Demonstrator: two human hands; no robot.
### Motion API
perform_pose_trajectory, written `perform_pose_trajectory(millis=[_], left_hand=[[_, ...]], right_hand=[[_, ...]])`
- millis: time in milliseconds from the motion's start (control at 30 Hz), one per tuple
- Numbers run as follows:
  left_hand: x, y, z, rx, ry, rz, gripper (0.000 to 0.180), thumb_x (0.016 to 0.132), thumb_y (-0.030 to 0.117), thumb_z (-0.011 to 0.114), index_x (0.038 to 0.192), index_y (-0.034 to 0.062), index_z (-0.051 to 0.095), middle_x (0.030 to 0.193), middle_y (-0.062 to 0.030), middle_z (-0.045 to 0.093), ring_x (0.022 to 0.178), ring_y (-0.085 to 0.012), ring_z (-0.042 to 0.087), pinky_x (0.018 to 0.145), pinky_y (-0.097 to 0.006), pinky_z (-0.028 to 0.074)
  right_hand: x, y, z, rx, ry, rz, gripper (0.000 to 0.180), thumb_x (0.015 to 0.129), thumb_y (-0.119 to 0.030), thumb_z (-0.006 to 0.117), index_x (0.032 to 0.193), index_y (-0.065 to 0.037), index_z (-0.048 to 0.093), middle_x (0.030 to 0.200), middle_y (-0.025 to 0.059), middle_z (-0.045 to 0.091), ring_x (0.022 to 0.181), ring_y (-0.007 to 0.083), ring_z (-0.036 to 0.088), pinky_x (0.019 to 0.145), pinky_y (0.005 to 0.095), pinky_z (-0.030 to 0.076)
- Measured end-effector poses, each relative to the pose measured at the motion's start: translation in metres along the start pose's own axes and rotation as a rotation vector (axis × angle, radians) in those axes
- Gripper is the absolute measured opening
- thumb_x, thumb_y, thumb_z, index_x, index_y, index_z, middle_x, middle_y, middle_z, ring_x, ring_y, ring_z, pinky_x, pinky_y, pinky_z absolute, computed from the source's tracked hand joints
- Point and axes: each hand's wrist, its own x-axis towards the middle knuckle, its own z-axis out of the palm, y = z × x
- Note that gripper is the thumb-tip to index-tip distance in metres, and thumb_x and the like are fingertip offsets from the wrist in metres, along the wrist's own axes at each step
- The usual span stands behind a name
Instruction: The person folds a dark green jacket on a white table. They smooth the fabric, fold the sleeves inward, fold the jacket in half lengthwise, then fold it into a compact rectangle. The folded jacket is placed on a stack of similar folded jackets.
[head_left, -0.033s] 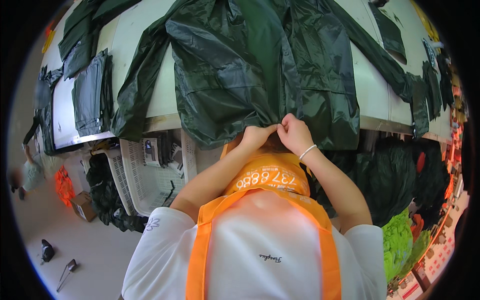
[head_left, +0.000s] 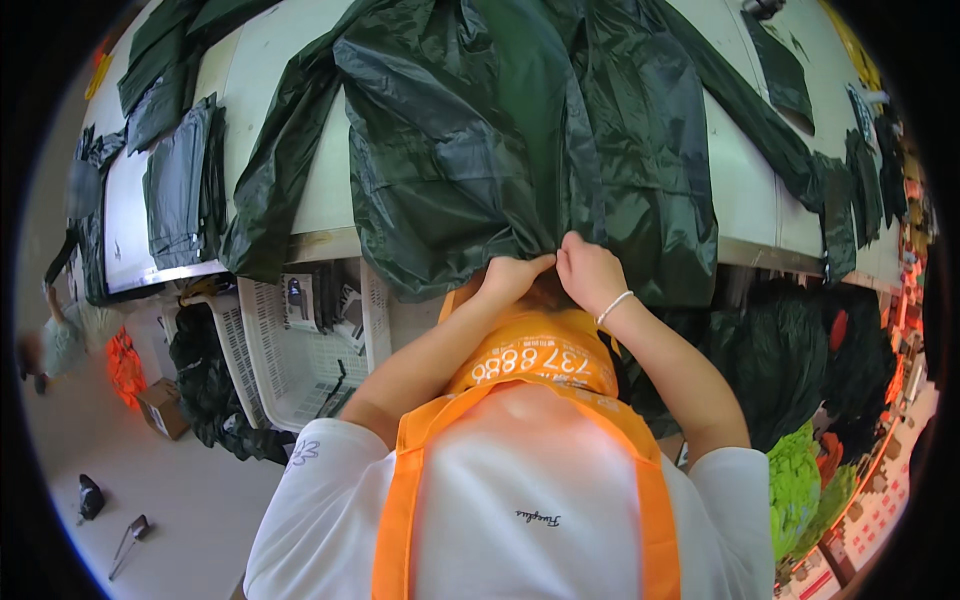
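While your left hand [head_left: 512, 277] pinches the dark green raincoat [head_left: 520, 150] hem, your right hand [head_left: 590, 272] pinches just beside it. Fingers closed, hands nearly touching.

Just above the left hand [head_left: 512, 275] and right hand [head_left: 590, 272], a glossy dark green garment [head_left: 520, 130]; white surface [head_left: 310, 190] beneath; plain orange apron [head_left: 530, 365] below.

Dark green raincoat [head_left: 520, 150] (table-edge overhang)

Dk green garment [head_left: 520, 150]: thin glossy synthetic cloth, wrinkled. Table [head_left: 320, 190]: smooth matt white. Basket [head_left: 290, 370]: white plastic.
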Motion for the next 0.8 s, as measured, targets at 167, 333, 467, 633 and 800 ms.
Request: perform_pose_trajectory(millis=[167,333,467,633,800], left_hand=[[0.013,-0.066,0.006,0.055,-0.097,-0.034,0.041,0.072,0.025,0.078,0.094,-0.0064,0.066,0.09,-0.0116,0.069,0.081,-0.0192,0.064,0.076,-0.03,0.05],[0.0,-0.137,0.025,0.103,0.07,-0.01,0.061,0.07,0.018,0.078,0.122,-0.0015,0.052,0.121,-0.0165,0.058,0.11,-0.0261,0.055,0.095,-0.034,0.042],[0.01,-0.165,0.056,0.05,0.336,0.092,0.073,0.069,0.023,0.079,0.129,-0.0019,0.045,0.123,-0.0174,0.056,0.114,-0.0298,0.053,0.098,-0.033,0.041],[-0.009,-0.125,0.009,0.148,-0.014,-0.166,0.057,0.074,0.041,0.074,0.109,-0.0023,0.06,0.104,-0.0156,0.064,0.1,-0.025,0.059,0.087,-0.032,0.046],[-0.029,-0.021,-0.107,0.184,-0.058,-0.099,0.043,0.084,0.044,0.063,0.082,0.0023,0.07,0.081,-0.0057,0.069,0.079,-0.0147,0.063,0.073,-0.03,0.049]], right_hand=[[0.058,0.012,-0.038,-0.513,-0.05,-0.774,0.012,0.071,-0.014,0.057,0.082,-0.009,0.055,0.103,0.0083,0.055,0.109,0.0242,0.047,0.093,0.0382,0.037],[0.246,0.02,-0.091,-0.57,0.287,-0.793,0.004,0.079,-0.017,0.058,0.08,-0.013,0.059,0.085,0.0038,0.062,0.1,0.0217,0.054,0.094,0.0397,0.036],[0.337,0.006,-0.131,-0.541,0.198,-0.574,0.014,0.085,-0.023,0.056,0.086,-0.011,0.062,0.086,0.0108,0.065,0.091,0.0266,0.06,0.086,0.0411,0.041],[0.403,0.008,-0.107,-0.129,-0.044,-0.321,0.031,0.088,-0.032,0.055,0.092,-0.003,0.065,0.098,0.0196,0.065,0.095,0.0371,0.06,0.083,0.0466,0.046],[0.488,0.041,-0.122,0.323,0.394,0.187,0.057,0.083,-0.043,0.06,0.104,0.009,0.053,0.097,0.0266,0.064,0.092,0.0397,0.062,0.083,0.0436,0.049]])
